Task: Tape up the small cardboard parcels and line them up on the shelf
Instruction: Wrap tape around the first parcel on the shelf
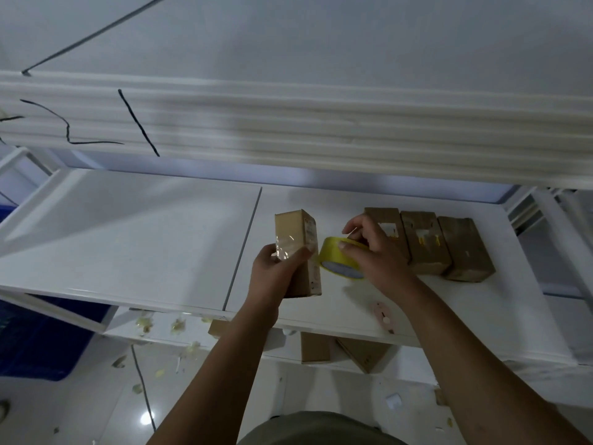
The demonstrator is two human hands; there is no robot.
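White shelf boards (128,236) carry three cardboard parcels (423,242) in a touching row at the right end. At their nine o'clock, the left hand (272,274) grips a small cardboard parcel (296,232) by its near end, fingers curled round it over clear tape. At that parcel's three o'clock the right hand (375,255) pinches the yellow tape roll (338,258) between thumb and fingers, and a pink cutter (383,316) lies at the roll's five o'clock.

Storeroom, white shelving (128,226), stacked parcels (426,242)
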